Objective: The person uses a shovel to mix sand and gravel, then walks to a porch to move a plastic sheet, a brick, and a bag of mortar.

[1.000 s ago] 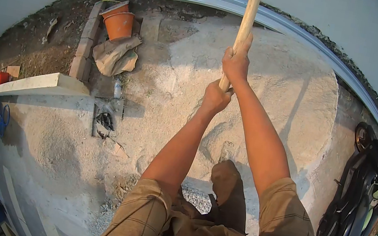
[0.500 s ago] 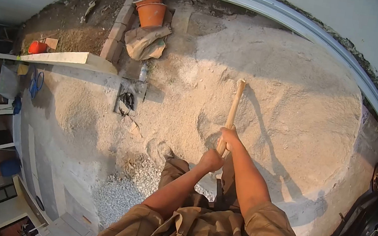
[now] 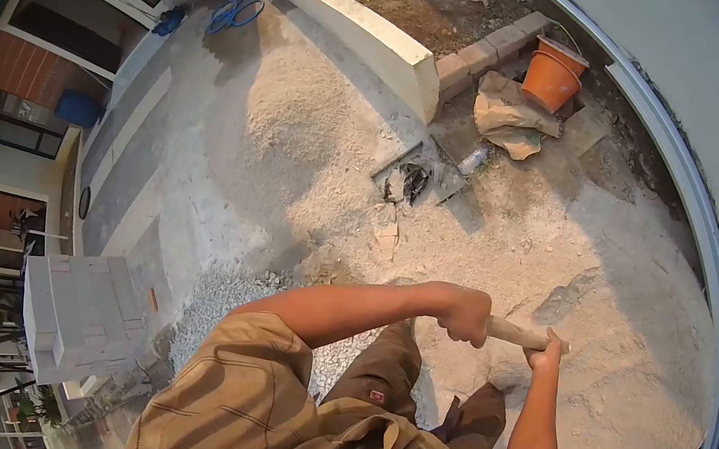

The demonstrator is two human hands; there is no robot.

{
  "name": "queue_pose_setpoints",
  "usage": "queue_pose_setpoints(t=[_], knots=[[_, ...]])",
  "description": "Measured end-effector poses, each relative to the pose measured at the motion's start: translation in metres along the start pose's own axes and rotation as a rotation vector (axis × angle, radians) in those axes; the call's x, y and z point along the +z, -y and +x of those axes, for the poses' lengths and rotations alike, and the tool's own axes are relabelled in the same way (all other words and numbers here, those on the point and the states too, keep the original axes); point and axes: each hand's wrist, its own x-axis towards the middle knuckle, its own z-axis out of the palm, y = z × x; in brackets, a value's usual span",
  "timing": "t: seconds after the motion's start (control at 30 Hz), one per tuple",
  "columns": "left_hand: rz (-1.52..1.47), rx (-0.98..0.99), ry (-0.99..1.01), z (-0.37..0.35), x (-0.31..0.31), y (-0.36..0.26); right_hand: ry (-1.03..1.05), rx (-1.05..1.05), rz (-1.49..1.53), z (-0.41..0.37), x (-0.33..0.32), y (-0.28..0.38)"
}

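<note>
Both my hands are closed around a wooden tool handle [image 3: 515, 333], which lies nearly level across the view in front of my legs. My left hand [image 3: 464, 316] grips its left part, the arm stretched across my body. Near the other end, my right hand [image 3: 546, 353] wraps round the wood. No tool head shows. Beneath and beyond the hands spreads a broad pile of pale sand [image 3: 637, 398], with a shaded hollow [image 3: 561, 297] dug in it. Grey gravel [image 3: 216, 300] lies to the left of my legs.
A smaller sand heap [image 3: 290, 102] rises by a low wall [image 3: 349, 11]. Orange buckets [image 3: 552, 78] stand behind a crumpled sack [image 3: 506, 114]. A square drain opening [image 3: 411, 179] breaks the ground ahead. Stacked grey blocks [image 3: 86, 316] are at left.
My view has turned left. The handle has swung from pointing away from me to lying crosswise, and my hands are now farther apart on it.
</note>
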Motion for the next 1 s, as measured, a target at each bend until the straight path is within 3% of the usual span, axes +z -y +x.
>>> queue_pose_setpoints(t=[0.1, 0.17, 0.23, 0.3, 0.37, 0.4, 0.43, 0.47, 0.57, 0.6, 0.67, 0.73, 0.83, 0.87, 0.9, 0.93, 0.97, 1.0], knots=[[0.173, 0.002, -0.183, -0.13, -0.064, 0.076, -0.108, 0.028, 0.12, 0.041, 0.02, -0.065], [0.351, -0.066, -0.393, -0.226, -0.095, 0.109, -0.176, 0.012, -0.042, 0.043, 0.075, -0.143], [0.522, -0.236, -0.59, -0.318, -0.12, 0.139, -0.05, 0.086, 0.067, 0.012, 0.164, -0.234], [0.682, -0.538, -0.919, -0.409, -0.141, 0.159, 0.163, 0.239, 0.132, -0.074, 0.259, -0.318], [0.909, -0.715, -1.481, -0.481, -0.154, 0.174, 0.334, 0.429, 0.138, -0.167, 0.339, -0.383], [1.062, -0.647, -1.802, -0.508, -0.163, 0.192, 0.425, 0.548, 0.146, -0.209, 0.369, -0.406], [1.085, -0.72, -1.951, -0.536, -0.172, 0.208, 0.486, 0.573, 0.15, -0.234, 0.395, -0.433], [1.13, -0.867, -1.899, -0.569, -0.177, 0.225, 0.545, 0.598, 0.159, -0.25, 0.413, -0.449], [0.73, -1.125, -1.651, -0.599, -0.176, 0.283, 0.538, 0.495, 0.071, -0.277, 0.437, -0.437], [0.608, -1.151, -1.49, -0.585, -0.172, 0.3, 0.643, 0.438, 0.004, -0.26, 0.426, -0.425], [0.39, -1.126, -1.185, -0.526, -0.146, 0.336, 0.542, 0.3, -0.101, -0.229, 0.39, -0.378], [0.416, -0.921, -0.801, -0.418, -0.107, 0.389, 0.315, 0.157, -0.111, -0.17, 0.335, -0.318], [0.239, -0.377, -0.461, -0.225, -0.029, 0.377, 0.126, -0.157, -0.112, -0.123, 0.23, -0.182], [0.179, -0.221, -0.298, -0.164, -0.005, 0.353, 0.126, -0.333, -0.016, -0.09, 0.187, -0.123], [0.083, -0.01, -0.209, -0.102, 0.021, 0.328, 0.049, -0.511, -0.013, -0.128, 0.172, -0.075], [-0.045, 0.421, -0.304, -0.05, 0.048, 0.298, 0.163, -0.611, -0.043, -0.145, 0.139, -0.018], [0.18, 0.271, -0.16, -0.048, 0.035, 0.217, 0.254, -0.777, -0.029, -0.163, 0.108, 0.034], [0.064, 0.423, -0.146, 0.003, 0.057, 0.186, 0.109, -0.979, -0.094, -0.22, 0.111, 0.058]])
